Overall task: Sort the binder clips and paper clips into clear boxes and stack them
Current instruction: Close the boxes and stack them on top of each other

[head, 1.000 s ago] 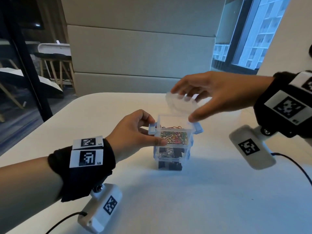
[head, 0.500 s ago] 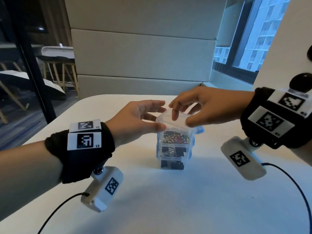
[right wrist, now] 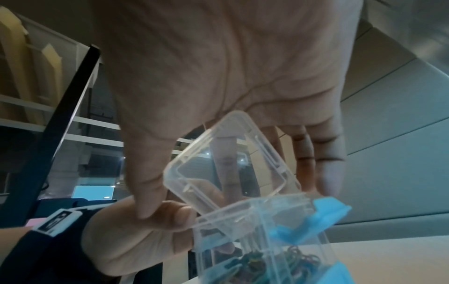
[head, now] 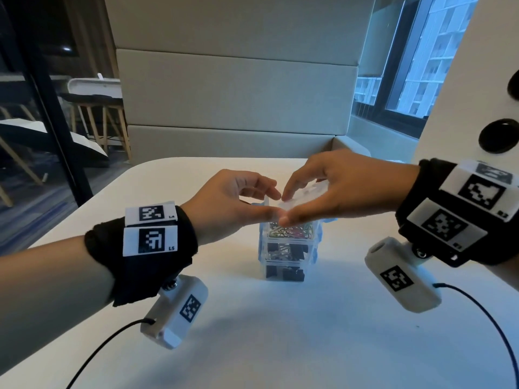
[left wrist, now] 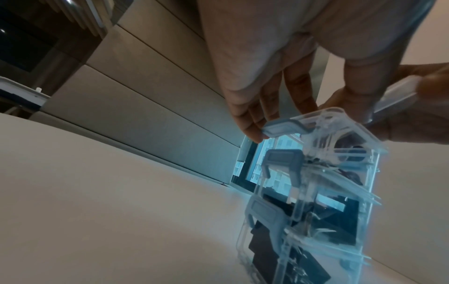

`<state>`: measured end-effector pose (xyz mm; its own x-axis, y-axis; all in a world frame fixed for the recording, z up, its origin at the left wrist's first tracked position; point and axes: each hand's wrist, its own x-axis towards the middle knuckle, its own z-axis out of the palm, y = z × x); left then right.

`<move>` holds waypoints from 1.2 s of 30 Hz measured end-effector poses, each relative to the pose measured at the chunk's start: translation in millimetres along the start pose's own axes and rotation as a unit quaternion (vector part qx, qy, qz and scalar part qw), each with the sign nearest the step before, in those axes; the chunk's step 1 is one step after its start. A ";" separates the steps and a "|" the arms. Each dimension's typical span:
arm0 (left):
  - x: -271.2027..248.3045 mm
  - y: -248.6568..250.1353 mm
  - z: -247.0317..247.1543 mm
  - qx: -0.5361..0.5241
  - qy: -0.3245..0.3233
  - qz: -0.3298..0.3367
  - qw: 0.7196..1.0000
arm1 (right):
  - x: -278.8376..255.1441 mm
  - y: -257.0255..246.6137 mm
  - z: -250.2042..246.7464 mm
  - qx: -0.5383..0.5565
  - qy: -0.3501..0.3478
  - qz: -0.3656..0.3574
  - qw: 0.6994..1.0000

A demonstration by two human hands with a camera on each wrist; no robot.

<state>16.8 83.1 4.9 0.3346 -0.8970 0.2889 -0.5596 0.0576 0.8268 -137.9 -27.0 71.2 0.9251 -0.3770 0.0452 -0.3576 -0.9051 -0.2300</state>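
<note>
A person's two hands meet over a stack of three clear boxes [head: 288, 249] standing on a white table [head: 280, 332], the right hand [head: 342, 189] pinching a clear lid [right wrist: 230, 163] between thumb and fingers and holding it tilted just above the open top box [right wrist: 262, 238]. One lower corner of the lid sits at the box's rim; whether it touches cannot be told. Directly beneath that grip, the top box holds coloured paper clips [head: 290, 231], and the two boxes below it hold black binder clips [head: 285, 274]. The left hand [head: 224, 206] closes on the top box from the opposite side, its thumb pressed along the near upper edge and its fingertips [left wrist: 252, 132] curled at the raised grey-blue latch [left wrist: 284, 128], right beside the right hand's thumb. On the side of the stack away from the left grip, a blue latch [right wrist: 323, 217] stands flipped open beneath the right hand's fingers. From the left wrist view, the latches of the two lower boxes lie folded down against their sides. Both wrists wear black bands with printed square markers, and a white camera pod hangs under each, trailing a black cable across the table. Behind the hands rises a pale padded seat back [head: 238, 88], with a window [head: 415, 51] beyond the right hand.
</note>
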 end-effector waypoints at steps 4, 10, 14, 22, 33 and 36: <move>-0.4 -2.7 0.0 -0.015 0.014 -0.008 1.000 | -5.6 -2.8 0.0 0.009 0.003 -0.011 1.000; 0.6 -5.6 -1.9 -0.048 0.021 -0.010 0.999 | -6.7 5.5 -10.1 0.084 0.036 -0.022 0.996; 2.3 -6.4 -3.9 -0.077 0.018 -0.021 0.997 | -2.5 17.9 -8.8 0.137 0.053 -0.066 0.987; 1.8 -7.4 -7.1 -0.097 0.003 -0.028 0.995 | 3.7 34.6 15.5 0.137 0.005 -0.101 0.985; 0.0 -6.3 -9.2 0.024 0.012 -0.002 1.000 | 0.8 33.1 10.6 0.059 0.012 -0.072 0.996; -1.8 -2.3 -9.5 0.072 0.011 0.021 0.997 | -0.6 28.2 10.6 0.008 0.015 -0.071 0.997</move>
<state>24.7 88.7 7.0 0.3244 -0.8848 0.3346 -0.6764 0.0303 0.7359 -147.1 -50.2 54.4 0.9618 -0.2519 0.1074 -0.2217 -0.9465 -0.2344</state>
